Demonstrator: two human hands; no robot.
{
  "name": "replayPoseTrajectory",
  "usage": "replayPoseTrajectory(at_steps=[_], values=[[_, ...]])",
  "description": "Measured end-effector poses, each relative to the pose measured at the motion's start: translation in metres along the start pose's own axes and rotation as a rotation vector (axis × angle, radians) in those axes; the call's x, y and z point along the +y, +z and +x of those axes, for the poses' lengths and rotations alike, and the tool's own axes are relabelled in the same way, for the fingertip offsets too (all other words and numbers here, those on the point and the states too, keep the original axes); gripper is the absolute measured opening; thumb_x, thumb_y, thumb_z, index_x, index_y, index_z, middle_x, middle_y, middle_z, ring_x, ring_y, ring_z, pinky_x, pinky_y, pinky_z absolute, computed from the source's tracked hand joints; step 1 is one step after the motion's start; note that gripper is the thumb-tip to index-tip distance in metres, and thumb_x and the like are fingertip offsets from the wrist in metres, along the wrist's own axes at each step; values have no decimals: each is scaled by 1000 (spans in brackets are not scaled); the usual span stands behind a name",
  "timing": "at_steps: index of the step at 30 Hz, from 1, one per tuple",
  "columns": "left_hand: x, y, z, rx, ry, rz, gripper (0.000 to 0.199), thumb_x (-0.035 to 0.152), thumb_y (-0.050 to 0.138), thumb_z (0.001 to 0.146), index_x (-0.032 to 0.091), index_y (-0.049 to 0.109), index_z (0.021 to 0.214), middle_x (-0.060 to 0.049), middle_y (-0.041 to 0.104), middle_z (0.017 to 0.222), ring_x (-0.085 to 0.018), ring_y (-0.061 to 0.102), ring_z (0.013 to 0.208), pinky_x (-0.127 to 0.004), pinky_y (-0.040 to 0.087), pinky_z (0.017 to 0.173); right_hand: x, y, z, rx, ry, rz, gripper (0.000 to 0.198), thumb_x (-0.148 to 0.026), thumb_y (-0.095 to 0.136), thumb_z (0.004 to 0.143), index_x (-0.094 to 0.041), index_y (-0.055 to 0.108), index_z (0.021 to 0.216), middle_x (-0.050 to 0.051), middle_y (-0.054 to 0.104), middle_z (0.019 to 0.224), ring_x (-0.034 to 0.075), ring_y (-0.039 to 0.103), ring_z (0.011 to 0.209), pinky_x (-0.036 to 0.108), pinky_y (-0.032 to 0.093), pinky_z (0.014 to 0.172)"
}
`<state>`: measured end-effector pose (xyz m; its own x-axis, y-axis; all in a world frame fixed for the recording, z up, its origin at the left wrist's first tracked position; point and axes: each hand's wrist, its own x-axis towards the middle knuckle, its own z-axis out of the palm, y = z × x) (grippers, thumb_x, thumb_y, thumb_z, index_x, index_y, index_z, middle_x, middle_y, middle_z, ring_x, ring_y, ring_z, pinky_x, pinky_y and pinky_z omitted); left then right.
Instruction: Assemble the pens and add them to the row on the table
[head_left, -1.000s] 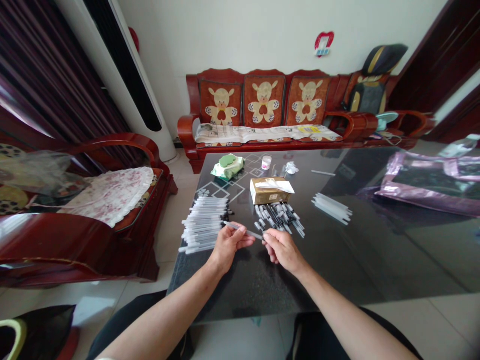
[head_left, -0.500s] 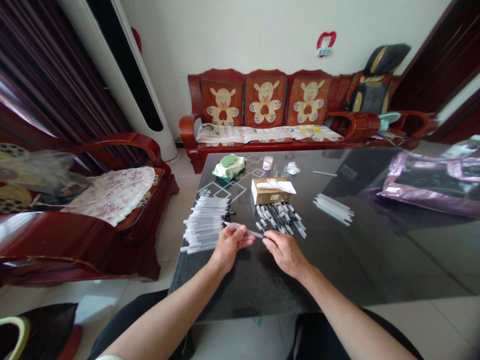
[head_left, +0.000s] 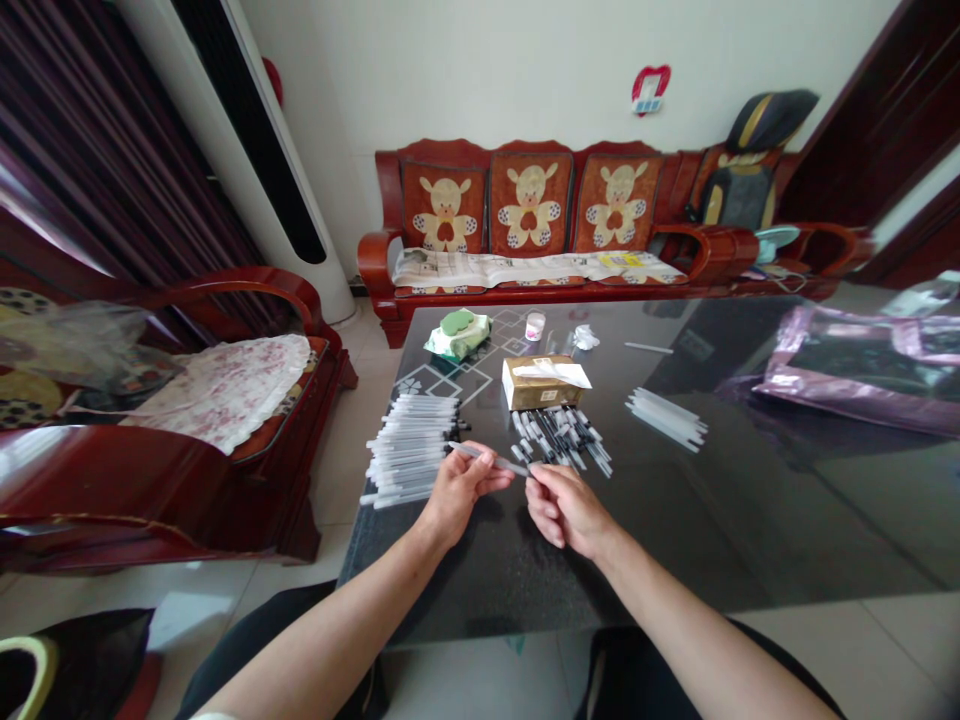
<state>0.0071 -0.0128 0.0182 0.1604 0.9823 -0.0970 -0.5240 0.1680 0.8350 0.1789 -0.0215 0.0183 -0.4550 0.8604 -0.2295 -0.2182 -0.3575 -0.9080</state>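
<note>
My left hand [head_left: 463, 490] is closed around a pale grey pen [head_left: 506, 465], its tip end poking out past the thumb to the left. At the pen's other end, the thumb and fingers of my right hand [head_left: 566, 505] pinch the dark end piece, mostly hidden by the fingertips. The pen hangs just above the black table [head_left: 525, 580]. To the left of my left hand lies a stack of white pens [head_left: 409, 450] with dark ends. Beyond my hands is a loose heap of black and clear pen caps [head_left: 562, 435].
Behind the heap stands a gold tissue box [head_left: 544, 385]. Clear pen barrels [head_left: 666, 418] lie to the right, a single one [head_left: 649, 348] farther back. Green wipes [head_left: 457, 335], a paper cup [head_left: 535, 326] and crumpled tissue [head_left: 586, 337] sit farther off. A purple-edged bag [head_left: 862, 365] rests at right.
My right hand has turned slightly, so its lower fingers now show curled under the pen's end. My left hand and the pen have hardly moved.
</note>
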Motion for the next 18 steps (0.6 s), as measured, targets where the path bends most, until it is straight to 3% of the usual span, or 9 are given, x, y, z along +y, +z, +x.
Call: replayPoseTrajectory(at_steps=[3,6,9,13,16,18], values=[[-1,0,0,14,-2,-2,28,34,70,74,13,56,86,-7,69,78,-17,68,72,-26,54,68,-3,-3,0,15,-6,-104,43,-57,40,86,-17,50,74,-7,43,44,9,43,30,19,33,28],[-3,-1,2,49,-16,2,29,34,71,72,13,56,84,-7,68,76,-16,68,70,-26,55,66,-8,-7,-3,103,-130,-386,46,-56,36,88,-14,55,80,0,56,53,13,56,43,22,43,39],[-5,-1,2,85,-27,2,30,34,73,70,13,56,84,-6,68,74,-17,68,68,-26,55,65,-14,-9,-6,166,-322,-707,33,-47,45,87,-17,59,84,1,61,63,13,58,54,24,46,53],[-5,-1,1,97,-43,2,30,33,74,69,13,56,83,-6,68,72,-17,68,68,-25,55,64,-19,-7,-10,215,-471,-1004,18,-35,50,87,-20,61,87,3,63,69,15,57,62,26,44,60],[-5,-1,1,77,-41,2,28,33,72,71,13,56,82,-6,68,72,-17,68,69,-25,55,65,-17,-5,-10,205,-506,-1041,22,-32,44,89,-20,59,79,2,60,65,15,56,60,26,43,62],[-5,0,1,56,-36,-3,27,33,71,72,13,55,82,-6,68,73,-16,68,69,-25,55,66,-13,-5,-8,184,-444,-928,27,-35,41,91,-20,56,75,-1,55,58,13,54,53,24,43,56]])
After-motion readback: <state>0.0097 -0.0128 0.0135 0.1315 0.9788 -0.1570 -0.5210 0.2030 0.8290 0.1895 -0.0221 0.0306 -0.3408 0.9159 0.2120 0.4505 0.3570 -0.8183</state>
